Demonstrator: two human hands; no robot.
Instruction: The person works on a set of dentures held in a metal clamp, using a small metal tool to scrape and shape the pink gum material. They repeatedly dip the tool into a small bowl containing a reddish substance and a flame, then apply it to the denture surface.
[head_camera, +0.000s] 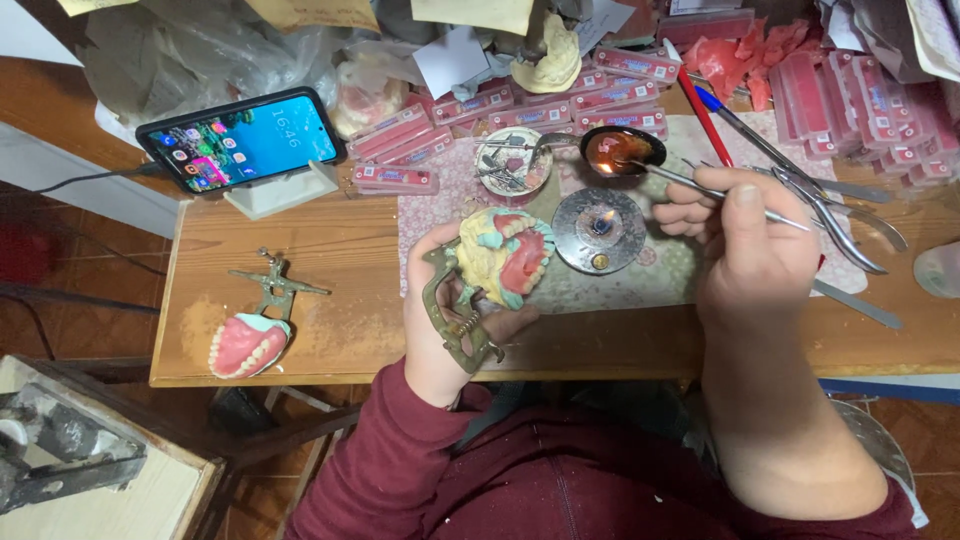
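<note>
- Maroon sleeves (560, 480) fill the bottom of the view, nearest the camera, and both forearms reach from them up to the wooden table (330, 250).
- Left hand (440, 320) is closed around a brass-coloured hinged frame (455, 320), just left of the small burner (598, 232); the frame carries a denture model (505, 255) with pink gums and pale teeth on a yellowish cast, its tooth side turned up.
- Right hand (750, 245) sits right of the burner, fingers pinched tight on a thin metal instrument (700, 190) (held much like a pen).
- That instrument's tip reaches up and left into a dark spoon-like ladle (622, 150), just beyond the burner, where something glows orange.
- On the burner, a round metal disc, a small blue flame burns at the centre; a flowered cloth (440, 190) lies under it.
- Left of the ladle, beyond the burner, stands a small round dish (512, 160) of odds and ends.
- Metal pliers (830, 215) and a red and blue pencil (715, 115) lie right of the burner, behind the right hand.
- Far left of the burner, a second denture model (248, 345) on its own frame lies alone on the bare wood.
- Beyond that one, a smartphone (240, 138) with a lit screen leans on a white stand.
- Stacks of pink flat boxes (600, 95) crowd the table's back edge, beyond the burner.
</note>
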